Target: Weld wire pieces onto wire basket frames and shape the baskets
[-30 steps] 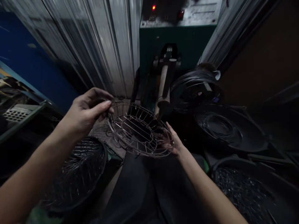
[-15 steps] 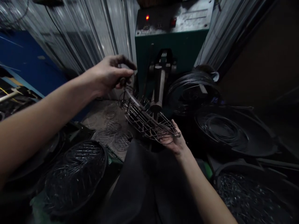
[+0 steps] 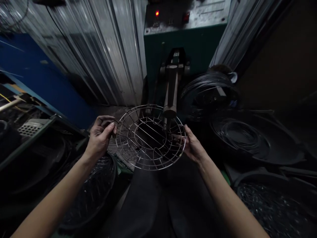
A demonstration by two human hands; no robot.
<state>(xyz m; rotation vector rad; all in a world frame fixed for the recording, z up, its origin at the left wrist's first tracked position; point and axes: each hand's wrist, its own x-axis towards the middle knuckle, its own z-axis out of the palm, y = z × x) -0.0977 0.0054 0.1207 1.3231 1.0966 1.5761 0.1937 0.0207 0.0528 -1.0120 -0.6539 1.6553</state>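
Observation:
A round wire basket [image 3: 151, 164], with a ringed rim and parallel bars across its middle, is held level below the machine's arm. At its right rim, my right hand [image 3: 194, 143] grips with the thumb on top and the fingers reaching underneath. My left hand [image 3: 102, 134] is closed in a pinch at the left rim; the exact wire between its fingertips is hard to make out in the dark. The machine's thick cylindrical electrode arm [image 3: 171, 91] comes down at the basket's right inner side, and its tip is partly hidden by the wires.
The green machine [image 3: 198, 44] has a lit red lamp [image 3: 157, 13]. A wire coil [image 3: 210, 84] stands right of the arm, above a dark pan [image 3: 279, 152] with wire rings. Tubs of metal parts flank me: left tub [image 3: 85, 195], right tub [image 3: 272, 208]. Corrugated sheeting [image 3: 104, 49] lies behind.
The basket has gone from steeply tilted to nearly level, its open face now toward me. My left hand has come down and left to the rim; my right hand stays at the right side.

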